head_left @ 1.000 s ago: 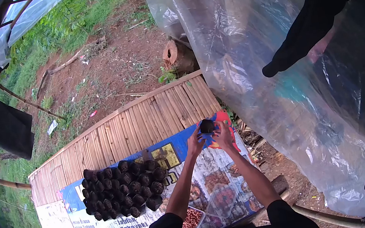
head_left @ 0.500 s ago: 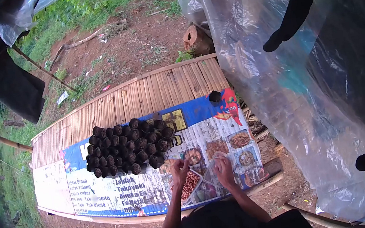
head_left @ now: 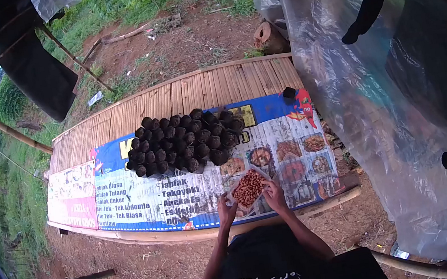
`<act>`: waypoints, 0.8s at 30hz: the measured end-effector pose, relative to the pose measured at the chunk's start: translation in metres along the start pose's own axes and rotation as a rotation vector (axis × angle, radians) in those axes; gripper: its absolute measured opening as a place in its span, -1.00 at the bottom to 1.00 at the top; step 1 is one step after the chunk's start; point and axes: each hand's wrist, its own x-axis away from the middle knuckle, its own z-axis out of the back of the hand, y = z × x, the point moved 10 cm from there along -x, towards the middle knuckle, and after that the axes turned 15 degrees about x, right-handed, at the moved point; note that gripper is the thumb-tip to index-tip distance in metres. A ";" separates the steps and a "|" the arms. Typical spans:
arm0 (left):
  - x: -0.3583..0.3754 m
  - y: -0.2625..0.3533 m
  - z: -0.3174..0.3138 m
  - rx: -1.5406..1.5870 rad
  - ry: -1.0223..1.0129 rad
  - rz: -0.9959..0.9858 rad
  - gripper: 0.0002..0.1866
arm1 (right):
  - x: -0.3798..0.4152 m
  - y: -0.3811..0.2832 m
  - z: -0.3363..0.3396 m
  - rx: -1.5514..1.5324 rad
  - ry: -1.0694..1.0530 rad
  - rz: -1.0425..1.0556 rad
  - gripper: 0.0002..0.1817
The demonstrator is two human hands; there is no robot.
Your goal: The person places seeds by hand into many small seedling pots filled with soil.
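Note:
A clear plastic container [head_left: 234, 189] filled with reddish-brown peanut-like seeds [head_left: 248, 187] is between my hands at the near edge of the bamboo table. My left hand [head_left: 227, 211] grips its left side, and my right hand [head_left: 273, 195] has the fingers closed on its right side. Just beyond the container stands a cluster of small black bags [head_left: 181, 142] that look packed with dark soil. What appears to be a transparent lid [head_left: 292, 171] lies to the right of my right hand, hard to make out against the printed food pictures.
A printed banner [head_left: 129, 201] covers much of the bamboo slat table [head_left: 193, 89]. One black bag [head_left: 289, 93] stands apart near its far right corner. Clear plastic sheeting [head_left: 331, 96] hangs at right, and a dark cloth [head_left: 43, 73] hangs at upper left.
My right hand has moved from the clear lid to the container, and my left hand from above the seeds to its left side. The view has also shifted.

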 end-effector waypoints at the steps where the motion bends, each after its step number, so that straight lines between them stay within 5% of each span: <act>1: 0.003 0.012 -0.001 0.080 -0.006 0.024 -0.32 | 0.003 -0.005 -0.003 0.004 -0.005 -0.001 -0.60; 3: 0.009 0.012 0.002 0.106 -0.046 0.125 -0.31 | 0.004 -0.010 -0.006 -0.106 0.016 -0.070 -0.62; 5: 0.002 0.009 0.000 -0.110 -0.103 -0.040 -0.29 | -0.001 -0.008 -0.016 -0.069 -0.031 -0.070 -0.62; 13: 0.003 0.021 -0.028 -0.103 -0.517 -0.069 -0.01 | -0.038 -0.001 -0.022 -0.108 0.071 -0.020 -0.64; 15: 0.000 0.025 -0.037 -0.047 -0.581 -0.030 0.01 | -0.054 -0.008 -0.005 -0.016 0.311 0.165 -0.66; 17: -0.005 0.026 -0.053 -0.108 -0.688 -0.099 -0.02 | -0.067 -0.002 0.003 -0.045 0.311 0.109 -0.66; 20: -0.010 0.027 -0.058 -0.105 -0.727 -0.107 -0.15 | -0.085 -0.029 0.023 0.386 0.382 0.099 -0.70; 24: -0.014 0.037 -0.044 -0.060 -0.684 -0.096 -0.34 | -0.146 -0.045 0.026 0.369 0.378 0.004 -0.76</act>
